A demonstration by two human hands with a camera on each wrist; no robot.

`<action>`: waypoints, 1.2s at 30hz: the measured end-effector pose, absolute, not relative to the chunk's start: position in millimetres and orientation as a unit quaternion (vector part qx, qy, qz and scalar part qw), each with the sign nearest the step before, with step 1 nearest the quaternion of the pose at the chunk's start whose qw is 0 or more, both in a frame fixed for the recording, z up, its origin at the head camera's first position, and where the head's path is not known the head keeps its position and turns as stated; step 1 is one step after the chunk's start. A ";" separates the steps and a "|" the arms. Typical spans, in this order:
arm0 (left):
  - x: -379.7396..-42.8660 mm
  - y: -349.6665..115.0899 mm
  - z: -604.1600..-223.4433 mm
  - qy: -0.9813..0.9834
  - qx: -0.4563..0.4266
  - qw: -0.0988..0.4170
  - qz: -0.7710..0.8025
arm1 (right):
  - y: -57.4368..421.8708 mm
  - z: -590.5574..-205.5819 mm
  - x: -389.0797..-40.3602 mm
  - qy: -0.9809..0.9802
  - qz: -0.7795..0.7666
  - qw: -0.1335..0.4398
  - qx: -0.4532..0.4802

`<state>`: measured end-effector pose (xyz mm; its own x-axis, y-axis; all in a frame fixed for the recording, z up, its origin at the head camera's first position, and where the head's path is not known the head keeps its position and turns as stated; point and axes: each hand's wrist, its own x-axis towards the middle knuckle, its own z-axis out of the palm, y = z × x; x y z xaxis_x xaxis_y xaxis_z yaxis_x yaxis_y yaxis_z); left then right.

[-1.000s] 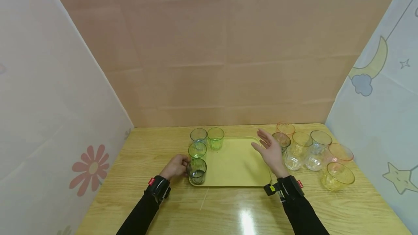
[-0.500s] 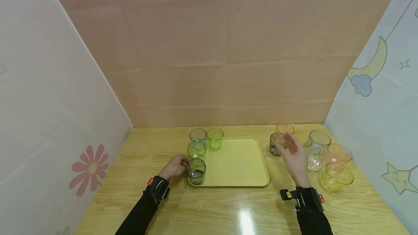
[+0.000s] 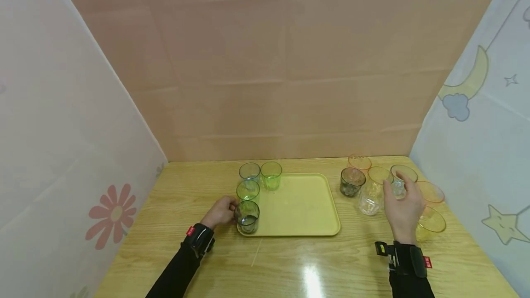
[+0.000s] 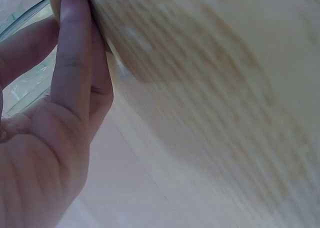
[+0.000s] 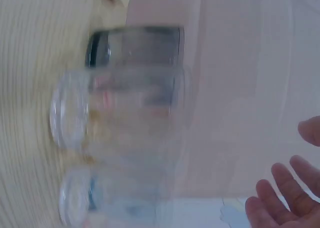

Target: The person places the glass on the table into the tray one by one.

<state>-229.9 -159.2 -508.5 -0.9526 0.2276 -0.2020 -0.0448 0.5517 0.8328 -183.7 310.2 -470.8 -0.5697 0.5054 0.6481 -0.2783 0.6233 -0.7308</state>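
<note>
My left hand (image 3: 219, 212) pinches the left edge of the yellow tray (image 3: 302, 206) near a grey tumbler (image 3: 247, 217). In the left wrist view its fingers (image 4: 75, 53) close on the tray rim. A green glass (image 3: 248, 191), a blue glass (image 3: 249, 171) and a light green glass (image 3: 271, 176) stand along the tray's left and far left part. My right hand (image 3: 405, 208), fingers parted and empty, hovers over glasses to the right. It partly hides a dark-rimmed clear glass (image 3: 398, 189) and a yellow glass (image 3: 431, 222). Nearby stands a tall yellow-rimmed glass (image 3: 370, 199).
A second grey tumbler (image 3: 351, 183) and an orange-rimmed glass (image 3: 359, 162) stand right of the tray. A pink-rimmed glass (image 3: 431, 192) is at the far right. Brown paper (image 3: 273, 82) backs the wooden table (image 3: 198, 178); printed sheets flank it.
My right hand has moved right from beside the tray, past the grey tumbler and yellow-rimmed glass, to the dark-rimmed clear glass. My left hand stays at the tray edge.
</note>
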 end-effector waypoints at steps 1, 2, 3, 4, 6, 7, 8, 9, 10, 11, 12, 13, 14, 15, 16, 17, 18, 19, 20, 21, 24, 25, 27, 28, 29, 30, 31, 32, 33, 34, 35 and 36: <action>-229.7 -159.8 -508.3 0.871 0.055 0.142 0.468 | 308.5 -459.9 -176.9 -0.787 0.406 0.456 -0.093; -229.5 -160.5 -508.3 0.873 0.059 0.138 0.465 | 309.4 -454.1 -172.7 -0.793 0.392 0.455 -0.104; -229.4 -161.1 -508.3 0.874 0.063 0.135 0.462 | 311.4 -450.0 -169.4 -0.799 0.383 0.448 -0.118; -229.1 -161.7 -508.2 0.874 0.066 0.133 0.462 | 314.2 -447.3 -166.1 -0.805 0.381 0.436 -0.131; -229.1 -162.9 -508.2 0.875 0.073 0.128 0.460 | 321.1 -443.9 -160.3 -0.816 0.379 0.408 -0.152; -229.0 -163.1 -508.0 0.875 0.072 0.129 0.462 | 324.1 -442.3 -157.1 -0.823 0.381 0.389 -0.163; -228.9 -163.3 -507.7 0.874 0.072 0.130 0.463 | 328.2 -441.3 -153.8 -0.831 0.383 0.365 -0.171; -229.0 -163.6 -507.7 0.873 0.070 0.132 0.464 | 332.7 -441.6 -151.2 -0.837 0.387 0.342 -0.182; -229.1 -163.8 -507.7 0.872 0.069 0.133 0.466 | 336.9 -441.8 -148.3 -0.843 0.389 0.318 -0.192; -229.1 -164.1 -507.8 0.872 0.071 0.134 0.466 | 341.2 -441.9 -145.7 -0.852 0.386 0.291 -0.201; -229.1 -164.3 -508.2 0.872 0.071 0.133 0.465 | 345.7 -442.4 -143.4 -0.861 0.385 0.261 -0.207; -229.1 -164.2 -508.3 0.874 0.070 0.132 0.462 | 350.4 -442.7 -141.5 -0.869 0.382 0.230 -0.215; -229.2 -164.4 -509.1 0.875 0.071 0.131 0.460 | 354.8 -442.8 -139.7 -0.877 0.376 0.202 -0.219; -229.2 -164.5 -509.6 0.876 0.071 0.131 0.459 | 359.3 -443.0 -138.4 -0.884 0.370 0.176 -0.224; -229.1 -164.5 -510.0 0.876 0.072 0.131 0.459 | 363.4 -442.9 -137.4 -0.891 0.362 0.147 -0.230; -229.0 -164.7 -510.5 0.876 0.076 0.130 0.457 | 367.7 -442.6 -136.9 -0.896 0.357 0.118 -0.235; -228.9 -164.5 -510.8 0.876 0.075 0.130 0.458 | 371.9 -442.7 -136.5 -0.899 0.356 0.091 -0.239; -228.9 -164.4 -511.0 0.875 0.075 0.131 0.461 | 375.6 -442.2 -136.5 -0.900 0.356 0.066 -0.242; -229.0 -164.3 -511.4 0.873 0.076 0.132 0.463 | 378.7 -442.0 -136.3 -0.903 0.351 0.041 -0.243; -229.0 -164.2 -511.4 0.873 0.077 0.132 0.463 | 381.6 -441.7 -136.3 -0.904 0.350 0.017 -0.244; -229.1 -163.2 -511.2 0.871 0.073 0.134 0.468 | 388.0 -441.2 -136.4 -0.909 0.345 -0.031 -0.231; -229.1 -162.9 -511.0 0.871 0.073 0.134 0.468 | 389.6 -441.4 -136.6 -0.913 0.339 -0.039 -0.222; -229.1 -162.4 -510.7 0.871 0.070 0.135 0.467 | 392.3 -442.5 -135.4 -0.923 0.325 -0.044 -0.201; -229.1 -162.2 -510.8 0.871 0.069 0.135 0.468 | 393.8 -443.3 -134.9 -0.926 0.319 -0.048 -0.198; -229.2 -162.3 -510.8 0.872 0.071 0.134 0.466 | 395.4 -444.4 -134.2 -0.929 0.312 -0.054 -0.193; -229.4 -162.2 -510.8 0.872 0.071 0.135 0.466 | 397.0 -445.7 -133.5 -0.931 0.306 -0.057 -0.189; -229.4 -162.3 -510.6 0.872 0.071 0.135 0.466 | 398.7 -447.2 -132.9 -0.932 0.303 -0.064 -0.187; -229.5 -162.4 -510.4 0.872 0.072 0.135 0.465 | 400.0 -448.3 -132.3 -0.932 0.302 -0.070 -0.189; -229.7 -162.5 -510.5 0.872 0.072 0.137 0.465 | 401.1 -449.6 -131.9 -0.929 0.306 -0.078 -0.194; -229.9 -162.5 -510.3 0.872 0.074 0.138 0.464 | 401.8 -450.4 -131.8 -0.926 0.308 -0.084 -0.201; -230.2 -162.7 -510.1 0.872 0.075 0.140 0.464 | 402.2 -451.1 -131.3 -0.926 0.309 -0.084 -0.202; -230.4 -162.6 -510.0 0.872 0.075 0.142 0.463 | 402.0 -450.9 -130.6 -0.924 0.312 -0.083 -0.206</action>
